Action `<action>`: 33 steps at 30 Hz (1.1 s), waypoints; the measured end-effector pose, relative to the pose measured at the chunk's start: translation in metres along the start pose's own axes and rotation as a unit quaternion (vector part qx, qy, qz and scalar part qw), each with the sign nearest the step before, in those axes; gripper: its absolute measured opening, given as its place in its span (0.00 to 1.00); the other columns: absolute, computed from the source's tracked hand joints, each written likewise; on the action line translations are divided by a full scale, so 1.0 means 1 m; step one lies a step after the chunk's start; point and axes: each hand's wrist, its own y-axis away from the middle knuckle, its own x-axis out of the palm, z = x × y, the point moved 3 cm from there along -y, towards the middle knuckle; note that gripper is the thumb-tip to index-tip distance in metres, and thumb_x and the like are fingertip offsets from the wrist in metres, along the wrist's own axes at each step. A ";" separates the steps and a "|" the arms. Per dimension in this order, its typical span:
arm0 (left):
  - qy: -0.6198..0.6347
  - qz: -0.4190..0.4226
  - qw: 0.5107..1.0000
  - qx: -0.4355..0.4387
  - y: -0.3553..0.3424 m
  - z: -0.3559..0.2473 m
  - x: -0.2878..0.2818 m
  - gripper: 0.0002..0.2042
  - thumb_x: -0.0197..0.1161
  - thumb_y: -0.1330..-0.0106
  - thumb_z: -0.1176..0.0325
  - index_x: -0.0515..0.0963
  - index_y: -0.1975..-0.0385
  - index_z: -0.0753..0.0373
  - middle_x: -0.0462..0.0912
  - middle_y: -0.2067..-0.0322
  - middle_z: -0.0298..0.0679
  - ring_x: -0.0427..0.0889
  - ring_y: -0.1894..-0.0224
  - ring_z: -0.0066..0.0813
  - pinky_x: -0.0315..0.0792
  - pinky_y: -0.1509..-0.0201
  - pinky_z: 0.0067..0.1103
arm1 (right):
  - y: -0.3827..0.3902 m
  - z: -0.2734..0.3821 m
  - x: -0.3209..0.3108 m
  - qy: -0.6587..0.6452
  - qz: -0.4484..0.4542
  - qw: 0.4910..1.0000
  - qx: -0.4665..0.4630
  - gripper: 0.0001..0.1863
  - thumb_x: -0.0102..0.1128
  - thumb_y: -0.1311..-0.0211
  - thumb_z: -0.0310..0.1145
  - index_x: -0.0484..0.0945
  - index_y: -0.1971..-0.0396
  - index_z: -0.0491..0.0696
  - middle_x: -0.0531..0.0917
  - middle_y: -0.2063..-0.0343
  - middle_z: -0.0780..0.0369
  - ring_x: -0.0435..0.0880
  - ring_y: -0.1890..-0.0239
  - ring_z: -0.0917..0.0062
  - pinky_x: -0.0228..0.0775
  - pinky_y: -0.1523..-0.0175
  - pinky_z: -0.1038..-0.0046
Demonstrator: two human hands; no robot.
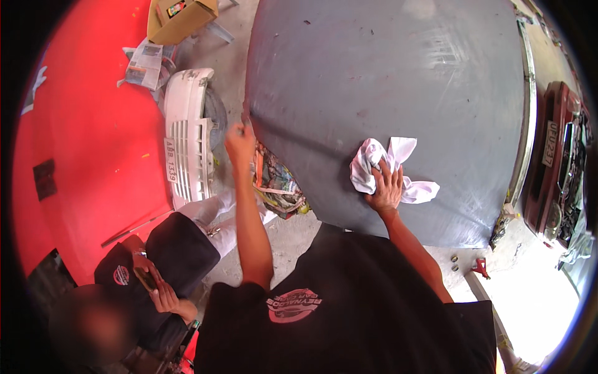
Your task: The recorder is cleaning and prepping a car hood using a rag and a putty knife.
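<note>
A large grey car panel [398, 81], dull and streaked with paler smears, spreads out before me. My right hand [385, 187] lies on a crumpled white cloth [367, 165], pressing it against the panel's near part. Loose ends of the cloth fan out beyond and beside the fingers. Next to the panel's left edge, my left hand [240, 144] is raised with its fingers curled in. Whether anything sits inside that closed hand is hidden.
A white bumper [185, 137] with a grille stands left of the panel, below a cardboard box [180, 22] and newspaper [144, 65]. A person [162, 280] at lower left holds a phone [147, 278]. A dark red bumper [548, 149] is at right; a red stand [479, 267] sits on the floor.
</note>
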 end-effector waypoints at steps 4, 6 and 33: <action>-0.014 -0.064 0.991 0.114 -0.011 0.035 -0.002 0.09 0.64 0.39 0.68 0.78 0.68 0.69 0.83 0.70 0.48 0.81 0.69 0.43 0.73 0.60 0.33 | -0.005 0.007 0.004 0.006 -0.007 1.000 -0.018 0.36 0.72 0.73 0.29 0.75 0.52 0.57 0.70 0.39 0.66 0.69 0.39 0.61 0.51 0.27 0.51; 0.062 -0.041 0.996 0.042 0.060 0.011 0.028 0.09 0.63 0.38 0.69 0.78 0.64 0.70 0.84 0.65 0.50 0.83 0.60 0.45 0.73 0.52 0.32 | 0.002 -0.001 0.002 0.024 -0.020 1.000 -0.003 0.36 0.72 0.72 0.29 0.75 0.52 0.58 0.70 0.39 0.66 0.69 0.39 0.61 0.52 0.28 0.50; -0.009 -0.011 0.985 0.175 0.077 -0.012 0.040 0.08 0.64 0.38 0.70 0.79 0.61 0.66 0.83 0.69 0.45 0.84 0.65 0.37 0.74 0.59 0.29 | 0.004 -0.008 0.004 0.005 0.049 0.998 0.040 0.40 0.76 0.70 0.38 0.74 0.46 0.59 0.64 0.33 0.66 0.59 0.31 0.48 0.48 0.27 0.48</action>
